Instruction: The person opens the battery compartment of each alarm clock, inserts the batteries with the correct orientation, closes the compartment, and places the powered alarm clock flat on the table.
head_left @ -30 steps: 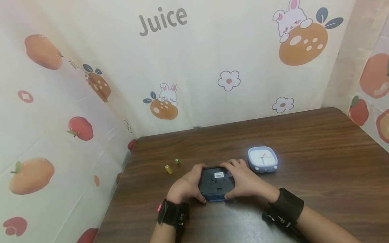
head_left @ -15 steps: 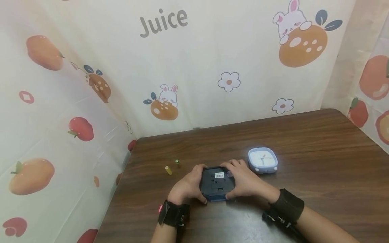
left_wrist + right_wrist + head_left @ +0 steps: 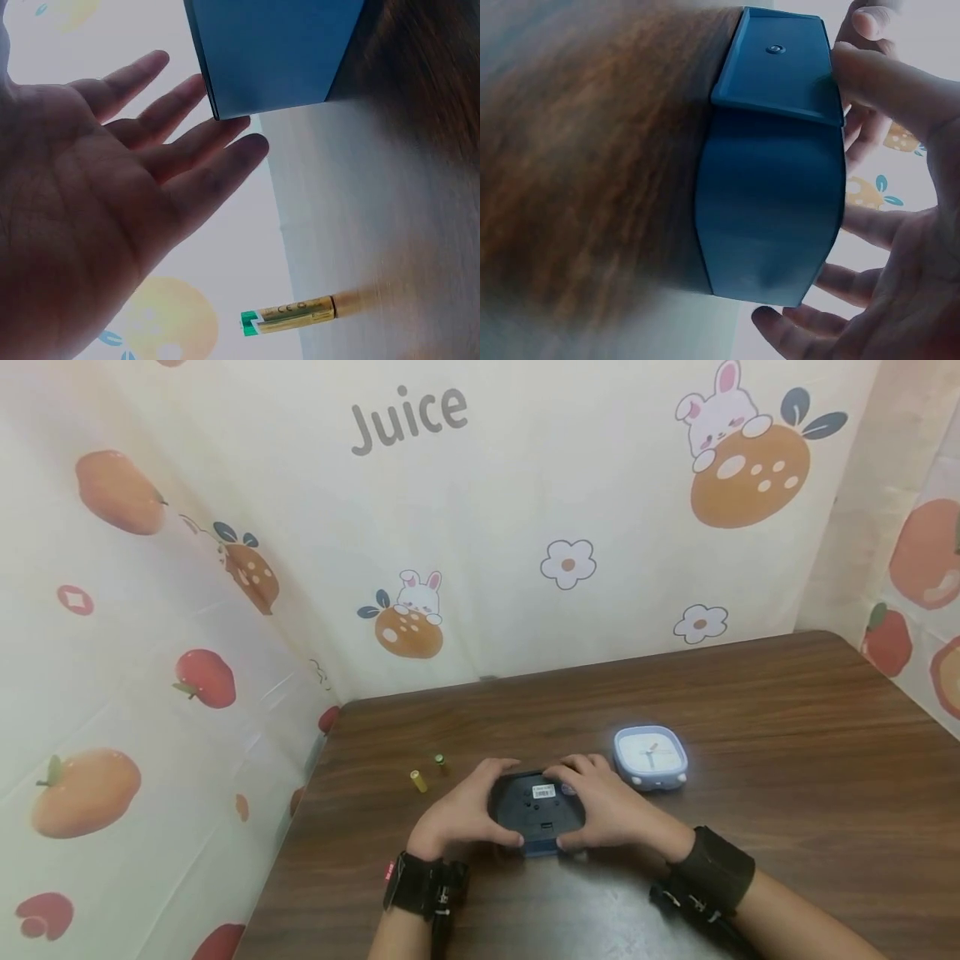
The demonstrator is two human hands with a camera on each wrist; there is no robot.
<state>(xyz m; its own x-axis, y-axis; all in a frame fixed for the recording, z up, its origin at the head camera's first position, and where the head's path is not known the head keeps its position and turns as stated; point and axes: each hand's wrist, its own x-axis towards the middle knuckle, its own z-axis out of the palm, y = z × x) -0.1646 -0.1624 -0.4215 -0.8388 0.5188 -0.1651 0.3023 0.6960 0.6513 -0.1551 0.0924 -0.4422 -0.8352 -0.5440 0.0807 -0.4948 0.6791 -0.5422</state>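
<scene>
A dark blue, many-sided device [image 3: 536, 814] lies with its black back upward on the table, a barcode sticker on it. My right hand [image 3: 611, 806] spans its right side, thumb at the near edge and fingers at the far edge. In the right wrist view its blue side wall [image 3: 772, 202] shows, with the thumb at a corner. Spread around the left side is my left hand [image 3: 465, 810], its thumb over the near-left corner. In the left wrist view the left fingers [image 3: 210, 176] are straight, overlapping the device's corner.
A light blue alarm clock [image 3: 651, 756] lies face up just beyond the right hand. Two small batteries stand left of the device: a yellow one [image 3: 418, 781] and a green-topped one [image 3: 440, 762]. Printed curtains [image 3: 495, 510] enclose the brown table [image 3: 780, 743].
The left hand has loosened: its thumb has slid right over the near edge and its fingers have straightened. The right hand keeps its place, and the device has barely moved.
</scene>
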